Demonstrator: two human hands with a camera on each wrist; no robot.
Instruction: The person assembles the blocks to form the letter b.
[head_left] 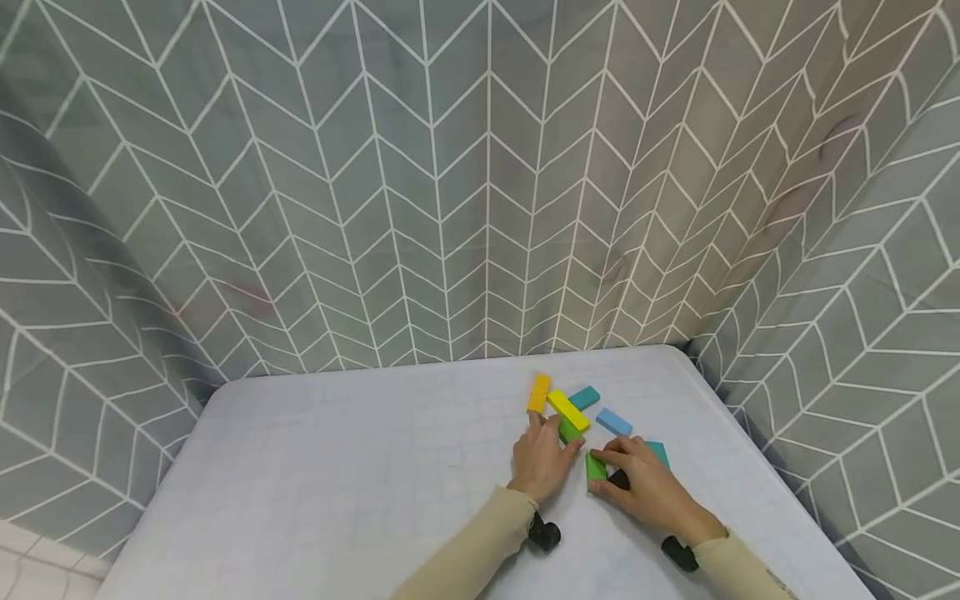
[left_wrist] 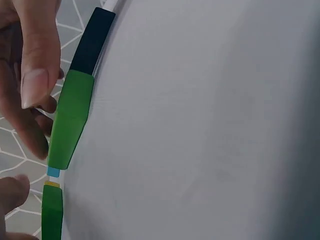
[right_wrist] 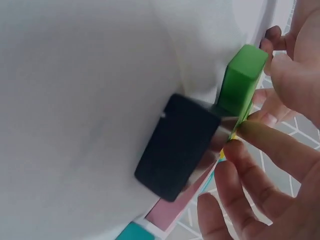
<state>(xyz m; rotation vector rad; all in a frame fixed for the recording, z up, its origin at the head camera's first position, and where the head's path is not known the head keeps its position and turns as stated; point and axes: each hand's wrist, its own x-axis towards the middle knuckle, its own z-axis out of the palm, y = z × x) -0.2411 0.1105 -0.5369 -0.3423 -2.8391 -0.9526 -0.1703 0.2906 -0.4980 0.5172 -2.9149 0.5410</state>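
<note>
In the head view, my right hand (head_left: 651, 490) pinches a green block (head_left: 596, 472) between thumb and fingers, with a black block (head_left: 619, 479) under the palm side. Just left of it, my left hand (head_left: 542, 460) has its fingers extended, the index fingertip at the lower end of an orange block (head_left: 538, 394). Its thumb lies near a second green block (head_left: 568, 432), partly covered by a yellow block (head_left: 567, 410). The right wrist view shows the black block (right_wrist: 177, 147) close up beside the upright green block (right_wrist: 241, 82); the left wrist view shows the held green block (left_wrist: 72, 115).
Behind the hands lie a teal block (head_left: 585, 397) and a light blue block (head_left: 614, 421). Another teal block (head_left: 657, 452) sits beside the right hand, and a pink block (right_wrist: 172, 210) shows in the right wrist view. A patterned curtain (head_left: 465, 183) surrounds the white table (head_left: 337, 467).
</note>
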